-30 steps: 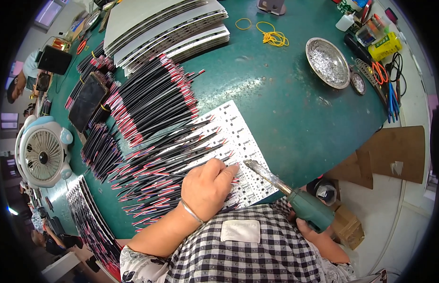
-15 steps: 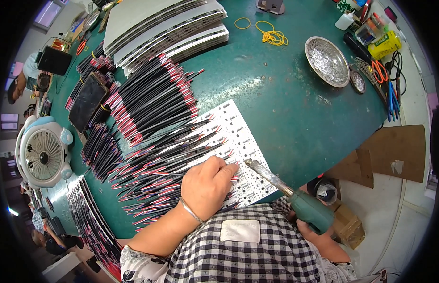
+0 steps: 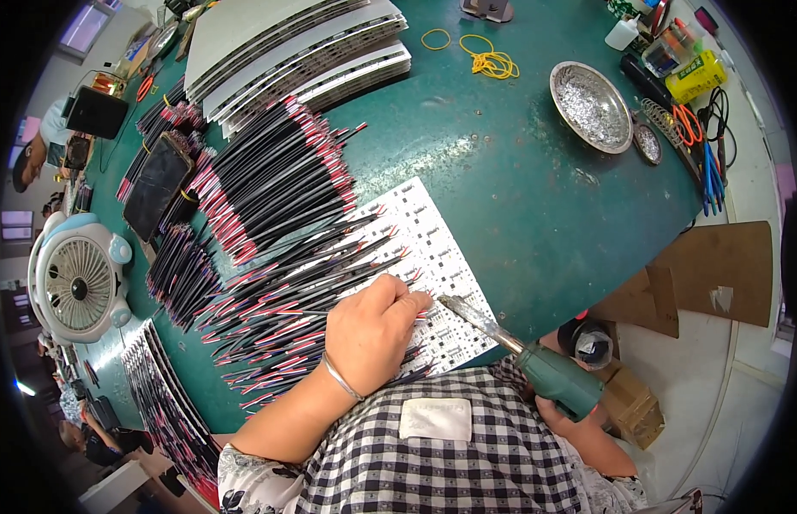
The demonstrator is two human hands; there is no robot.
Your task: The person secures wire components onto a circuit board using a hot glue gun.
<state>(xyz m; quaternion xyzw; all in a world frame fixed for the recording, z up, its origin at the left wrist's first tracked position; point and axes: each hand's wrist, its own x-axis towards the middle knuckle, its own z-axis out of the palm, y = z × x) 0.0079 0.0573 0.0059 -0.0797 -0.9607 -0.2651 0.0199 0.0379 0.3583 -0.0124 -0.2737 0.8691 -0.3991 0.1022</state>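
Note:
A white circuit board (image 3: 454, 265) with many small components lies at the table's near edge. Rows of black cable leads (image 3: 313, 278) with red and white ends run onto it from the left. My left hand (image 3: 368, 330) rests palm down over these leads, thumb and index finger pinched at the board; the lead between them is mostly hidden. From the right, my right hand (image 3: 563, 409) grips the green handle of a soldering iron (image 3: 557, 377). Its metal tip is just beside my left fingertips, over the board; whether it touches is hard to tell.
Beyond the board lie a thick bundle of leads (image 3: 274, 176) and stacked white panels (image 3: 295, 51). A metal bowl of silvery bits (image 3: 591, 107) stands at the far right, near bottles and tools. Yellow bands (image 3: 492, 64) lie farther back. A fan (image 3: 77, 274) stands on the left.
The soldering iron's tip has come slightly left and nearer to my left fingertips. My left hand keeps its pinch in nearly the same spot.

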